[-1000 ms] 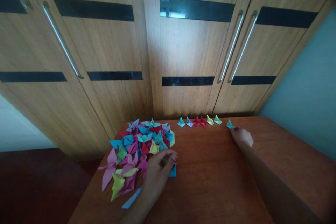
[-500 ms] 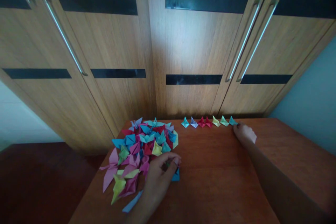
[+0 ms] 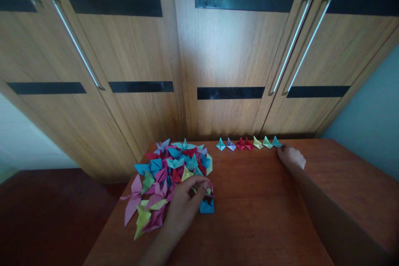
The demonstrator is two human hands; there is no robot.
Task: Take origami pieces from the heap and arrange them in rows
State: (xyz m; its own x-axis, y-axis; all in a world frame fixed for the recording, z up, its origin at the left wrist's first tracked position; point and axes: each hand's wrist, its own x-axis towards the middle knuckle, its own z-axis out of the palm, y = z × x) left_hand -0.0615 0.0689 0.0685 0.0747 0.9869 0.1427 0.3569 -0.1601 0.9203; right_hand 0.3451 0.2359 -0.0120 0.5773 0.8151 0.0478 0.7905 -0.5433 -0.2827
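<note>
A heap of folded origami pieces (image 3: 176, 163) in many colours lies on the left part of the wooden table. At its right edge is my left hand (image 3: 187, 199), thumb and forefinger pinched together; a bit of pink and yellow-green paper shows by the fingertips, but I cannot make out what they grip. A blue folded paper (image 3: 206, 206) lies just below those fingers. Along the back edge runs a row of small origami boats (image 3: 240, 144). My right hand (image 3: 291, 157) is closed at the row's right end, its fingertips on the teal origami boat (image 3: 276, 141).
The reddish-brown table (image 3: 249, 216) stands against a wooden wardrobe (image 3: 230, 50) with long metal handles (image 3: 289, 45) and dark panels. A pale blue wall (image 3: 374, 104) is at the right. Dark floor (image 3: 56, 216) shows beyond the table's left edge.
My left hand has shifted slightly left, uncovering more of the blue folded paper and covering a pale blue piece near the wrist. My right hand stays at the teal boat.
</note>
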